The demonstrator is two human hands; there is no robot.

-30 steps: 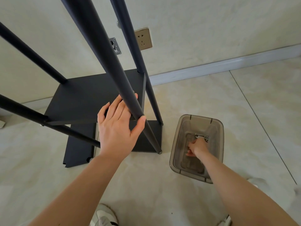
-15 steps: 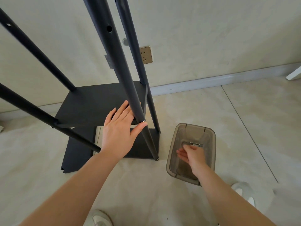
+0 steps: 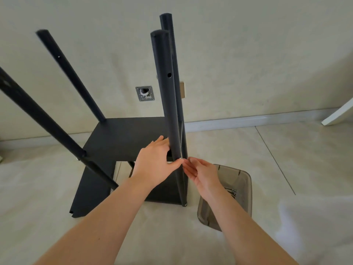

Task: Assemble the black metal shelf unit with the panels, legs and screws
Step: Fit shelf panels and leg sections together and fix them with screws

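Left hand (image 3: 154,165) grasps the near leg (image 3: 168,104) to steady it — right hand (image 3: 200,173), beside that leg, apparently pinches a screw (image 3: 181,159) at its hole — grip unclear.

My count, shelf frame and floor
I see four black legs (image 3: 165,96), two black panels (image 3: 124,138), one smoky plastic bin (image 3: 242,180), two hands (image 3: 154,165) and two wall plates (image 3: 145,93)
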